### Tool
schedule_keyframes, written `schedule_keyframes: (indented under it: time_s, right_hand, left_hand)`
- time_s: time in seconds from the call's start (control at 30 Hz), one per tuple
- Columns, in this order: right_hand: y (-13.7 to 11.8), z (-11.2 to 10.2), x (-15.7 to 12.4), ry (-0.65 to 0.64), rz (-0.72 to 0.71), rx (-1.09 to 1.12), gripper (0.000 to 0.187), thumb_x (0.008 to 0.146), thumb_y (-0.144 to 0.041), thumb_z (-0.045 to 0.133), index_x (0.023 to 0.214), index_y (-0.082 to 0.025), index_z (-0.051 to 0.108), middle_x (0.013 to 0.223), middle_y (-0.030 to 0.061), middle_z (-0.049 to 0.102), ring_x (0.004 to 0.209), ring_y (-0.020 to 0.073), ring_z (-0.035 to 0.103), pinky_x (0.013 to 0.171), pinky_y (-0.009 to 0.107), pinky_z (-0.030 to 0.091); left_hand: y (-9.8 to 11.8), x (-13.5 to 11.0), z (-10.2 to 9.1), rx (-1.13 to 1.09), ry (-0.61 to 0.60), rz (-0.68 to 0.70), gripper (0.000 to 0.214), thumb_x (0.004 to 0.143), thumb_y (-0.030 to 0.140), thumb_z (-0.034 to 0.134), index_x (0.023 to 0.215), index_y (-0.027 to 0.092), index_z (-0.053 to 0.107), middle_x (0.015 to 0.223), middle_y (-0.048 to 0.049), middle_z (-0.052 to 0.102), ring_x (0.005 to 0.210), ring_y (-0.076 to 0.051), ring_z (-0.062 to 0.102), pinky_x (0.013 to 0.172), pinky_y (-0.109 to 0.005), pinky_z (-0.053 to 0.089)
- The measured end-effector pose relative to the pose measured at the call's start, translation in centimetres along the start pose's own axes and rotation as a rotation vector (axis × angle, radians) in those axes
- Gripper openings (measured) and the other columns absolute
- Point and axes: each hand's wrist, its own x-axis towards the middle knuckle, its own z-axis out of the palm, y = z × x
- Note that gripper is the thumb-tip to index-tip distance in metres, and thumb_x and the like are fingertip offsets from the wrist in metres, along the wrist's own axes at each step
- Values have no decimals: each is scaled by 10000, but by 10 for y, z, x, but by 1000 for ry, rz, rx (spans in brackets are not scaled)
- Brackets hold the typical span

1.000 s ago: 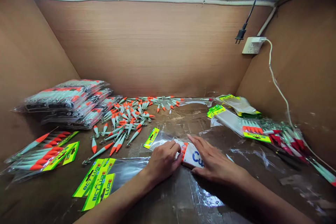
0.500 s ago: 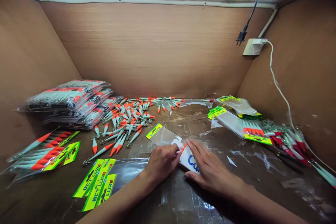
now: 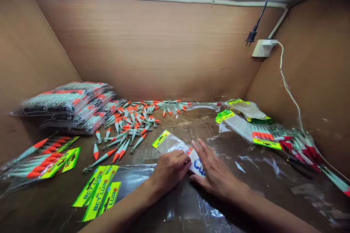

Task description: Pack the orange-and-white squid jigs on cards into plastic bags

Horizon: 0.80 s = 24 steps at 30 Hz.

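Note:
My left hand (image 3: pixel 172 167) is closed, its knuckles up, at the near end of a clear plastic bag (image 3: pixel 171 141) with a yellow-green BCT LURE header. Its fingertips are partly hidden, but they appear to pinch the bag. White shapes and orange tips (image 3: pixel 188 151) show at the bag's near end; the shapes are partly covered by my fingers. My right hand (image 3: pixel 217 171) lies with fingers stretched and spread over a white block (image 3: pixel 196 163) bearing blue writing. Its fingers and thumb rest around the block's right side.
Loose white-and-orange lures (image 3: pixel 133 123) lie in a pile behind my left hand. Flat BCT LURE bags (image 3: pixel 100 193) lie front left, filled bags (image 3: pixel 46 160) beyond them. Packed bundles (image 3: pixel 65 102) are stacked at left. More bags (image 3: pixel 239 125) and red-and-white lures (image 3: pixel 303 149) lie right, under a white cable (image 3: pixel 287 87).
White shapes now show farther inside the clear bag, beyond my left hand. My right fingers have spread and lifted slightly. The whole view has shifted a little.

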Motion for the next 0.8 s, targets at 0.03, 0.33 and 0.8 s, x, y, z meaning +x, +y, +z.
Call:
schedule_keyframes:
  time_s: [0.03,0.33,0.8]
  right_hand:
    - [0,-1,0,-5,2,1,928,861,-534,598,1604,-291,99,1577,3,-41,1498,220,129,1239,396,310]
    - [7,-7,2,-27,83,-23,638,914,-547,515,1485,-275,424,1524,28,245,1376,223,337,1170,418,371]
    - [25,-13,1,-86,20,96,752,865,-561,593,1505,-222,391,1502,77,268,1387,226,314,1204,397,312]
  left_hand:
    - [0,0,1,-9,-4,16,100,953,242,562,907,205,642,854,-11,645,787,-159,612,715,-268,422]
    - [-1,-3,5,-165,-91,125,162,953,344,602,1082,264,658,938,7,674,882,-161,632,781,-263,450]
    - [-46,-7,-3,-72,-175,-70,593,971,484,520,1491,238,377,1527,-89,381,1435,-268,317,1193,-493,274]
